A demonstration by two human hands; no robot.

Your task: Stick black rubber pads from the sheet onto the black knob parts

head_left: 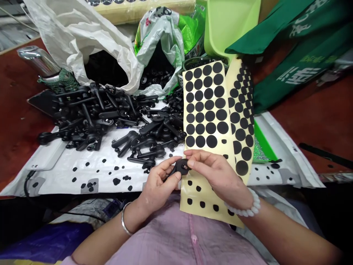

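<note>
Both hands meet low in the middle of the head view over a small black plastic part (182, 166). My left hand (158, 184) grips it from below and the left, fingers curled. My right hand (217, 173) pinches its round end from the right. Under my right hand lies a pale yellow backing sheet (205, 106) carrying several round black pads, with small black dots left lower down. A second such sheet (242, 121) leans beside it on the right.
A pile of black plastic levers (110, 117) covers the white mat (91, 173) to the left. Behind stand a white plastic bag (82, 40), a green-printed bag (168, 33) and a lime-green bin (231, 22). Green cloth (300, 55) lies at the right, a metal cylinder (38, 60) far left.
</note>
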